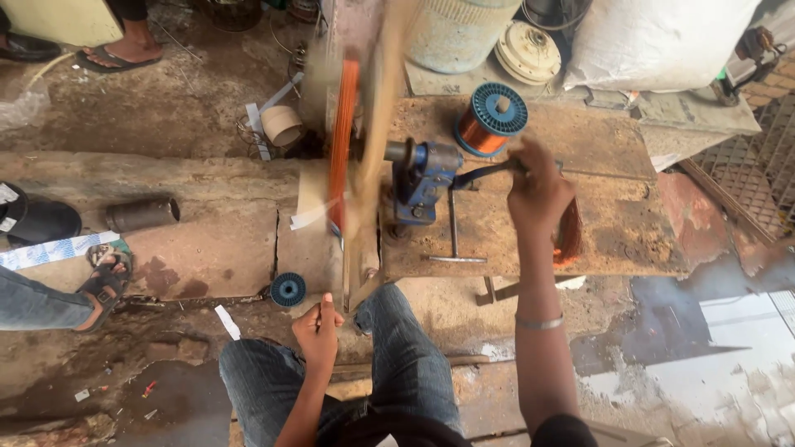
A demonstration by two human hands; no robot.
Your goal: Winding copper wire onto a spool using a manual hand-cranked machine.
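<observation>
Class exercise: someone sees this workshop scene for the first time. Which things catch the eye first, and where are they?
At centre, a blurred spinning wheel carries a bright orange band of wire. Just right of it, the right hand grips the crank of a blue hand winder on a worn wooden board. Behind the winder stands a blue spool of copper wire.

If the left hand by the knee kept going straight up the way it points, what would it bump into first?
Probably the blurred spinning frame wound with copper wire. The left hand points up the picture toward its lower end, though depth is hard to judge; the small blue spool lies just off to the side.
</observation>
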